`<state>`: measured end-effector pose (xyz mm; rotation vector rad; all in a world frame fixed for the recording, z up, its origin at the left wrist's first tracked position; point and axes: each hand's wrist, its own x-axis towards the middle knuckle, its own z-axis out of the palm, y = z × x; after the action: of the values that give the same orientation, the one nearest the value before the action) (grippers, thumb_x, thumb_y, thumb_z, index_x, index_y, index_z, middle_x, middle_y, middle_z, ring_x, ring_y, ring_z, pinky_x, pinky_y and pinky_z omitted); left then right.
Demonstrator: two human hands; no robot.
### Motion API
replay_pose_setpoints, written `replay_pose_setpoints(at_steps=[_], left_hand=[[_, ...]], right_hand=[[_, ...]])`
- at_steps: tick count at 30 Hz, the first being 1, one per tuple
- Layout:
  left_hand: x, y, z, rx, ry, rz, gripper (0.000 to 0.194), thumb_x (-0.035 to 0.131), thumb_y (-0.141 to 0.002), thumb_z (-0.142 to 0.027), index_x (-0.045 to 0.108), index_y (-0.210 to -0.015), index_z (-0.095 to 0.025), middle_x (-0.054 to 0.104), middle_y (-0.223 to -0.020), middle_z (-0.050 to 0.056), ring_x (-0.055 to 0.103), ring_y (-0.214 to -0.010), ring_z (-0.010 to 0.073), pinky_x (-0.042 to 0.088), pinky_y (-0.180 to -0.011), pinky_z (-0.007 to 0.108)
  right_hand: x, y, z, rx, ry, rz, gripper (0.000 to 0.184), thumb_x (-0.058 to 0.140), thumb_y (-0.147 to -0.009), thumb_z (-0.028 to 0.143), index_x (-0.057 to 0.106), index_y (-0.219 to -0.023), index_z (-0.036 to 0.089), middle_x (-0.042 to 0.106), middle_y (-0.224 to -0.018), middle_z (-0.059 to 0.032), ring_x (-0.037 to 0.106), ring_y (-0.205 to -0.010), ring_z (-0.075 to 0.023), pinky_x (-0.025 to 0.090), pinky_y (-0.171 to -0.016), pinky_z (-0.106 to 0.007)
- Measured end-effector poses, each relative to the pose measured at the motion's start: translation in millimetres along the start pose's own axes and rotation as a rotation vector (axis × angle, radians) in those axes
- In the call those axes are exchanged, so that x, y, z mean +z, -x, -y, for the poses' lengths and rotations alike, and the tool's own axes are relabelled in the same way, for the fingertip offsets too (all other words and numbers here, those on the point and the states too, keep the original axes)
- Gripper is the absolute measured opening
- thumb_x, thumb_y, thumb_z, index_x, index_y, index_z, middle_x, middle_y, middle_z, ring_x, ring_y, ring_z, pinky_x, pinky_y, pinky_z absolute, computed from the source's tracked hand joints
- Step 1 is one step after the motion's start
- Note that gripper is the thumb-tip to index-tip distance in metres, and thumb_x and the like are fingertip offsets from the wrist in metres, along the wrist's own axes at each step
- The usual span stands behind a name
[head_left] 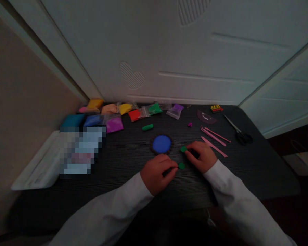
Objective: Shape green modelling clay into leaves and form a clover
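The left hand [156, 174] pinches the edge of the nearer green disc [181, 166] between thumb and forefinger, just above or on the dark tabletop [259, 167]; which of the two, I cannot tell. The right hand [202, 155] pinches the farther green disc [183, 149] between thumb and fingertips. The two discs are near each other but apart. Just beyond the left hand lies a blue disc [161, 144] bordered by a dark bumpy ring [171, 147].

Past it are a green roll [147, 127] and, farther right, a small magenta lump [190, 125]. Pink tools [214, 147] lie beyond the right hand, with black-handled scissors [242, 137] to their right.

Toward the back, a red packet [216, 109] carries yellow lettering or marks too blurred to read, and a dark translucent half-round piece [206, 117] bears small pale marks, equally unreadable. Bags of coloured material [114, 123] run along the back and left, any print on them too dim to make out. At the left, a pixelated panel [84, 150] overlaps a white package [39, 167] with faint, illegible marks. Behind stands a white panelled surface [154, 44] with ribbed heart reliefs.
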<state>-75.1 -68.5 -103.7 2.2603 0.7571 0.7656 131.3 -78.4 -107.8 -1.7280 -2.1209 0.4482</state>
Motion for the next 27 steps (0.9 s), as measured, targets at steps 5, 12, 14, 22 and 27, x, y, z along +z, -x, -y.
replay_pose_setpoints(at_steps=[5,12,14,22,27], left_hand=[[10.3,2,5,0.003,-0.134,0.046,0.018,0.045,-0.079,-0.021,0.061,-0.085,-0.016,0.06,-0.08,0.005,0.054,-0.077,0.0145,0.045,-0.074,0.028],[16.2,1,5,-0.058,-0.237,0.05,0.021,0.047,-0.078,-0.024,0.061,-0.092,-0.018,0.06,-0.083,0.006,0.055,-0.08,0.0166,0.046,-0.076,0.031],[17.8,0,5,-0.055,-0.252,0.047,0.02,0.049,-0.076,-0.023,0.061,-0.091,-0.018,0.061,-0.082,0.006,0.055,-0.079,0.0168,0.046,-0.074,0.031],[20.4,-2,1,-0.051,-0.223,0.001,0.018,0.049,-0.077,-0.022,0.065,-0.085,-0.019,0.062,-0.079,0.005,0.056,-0.077,0.0152,0.046,-0.073,0.029],[7.3,3,-8,-0.078,-0.152,-0.113,0.02,0.048,-0.078,-0.024,0.065,-0.087,-0.019,0.064,-0.081,0.004,0.058,-0.077,0.0133,0.047,-0.074,0.026]], right_hand=[[-2,5,4,-0.062,-0.007,-0.011,0.015,0.049,-0.075,0.028,0.059,-0.08,0.018,0.059,-0.07,-0.0019,0.052,-0.07,-0.015,0.034,-0.069,-0.03],[0,11,8,-0.066,-0.002,-0.056,0.014,0.05,-0.075,0.028,0.06,-0.08,0.019,0.058,-0.066,-0.0005,0.051,-0.067,-0.014,0.033,-0.069,-0.03],[2,11,7,-0.06,0.002,-0.07,0.015,0.05,-0.075,0.029,0.06,-0.081,0.019,0.057,-0.065,-0.0004,0.051,-0.067,-0.0139,0.033,-0.068,-0.03],[8,14,1,-0.044,0.023,-0.083,0.021,0.047,-0.078,0.032,0.062,-0.086,0.019,0.06,-0.067,-0.0019,0.052,-0.066,-0.0138,0.033,-0.066,-0.028],[9,25,9,-0.038,0.05,-0.102,0.026,0.043,-0.081,0.033,0.061,-0.091,0.018,0.061,-0.07,-0.0034,0.053,-0.069,-0.0151,0.033,-0.068,-0.03]])
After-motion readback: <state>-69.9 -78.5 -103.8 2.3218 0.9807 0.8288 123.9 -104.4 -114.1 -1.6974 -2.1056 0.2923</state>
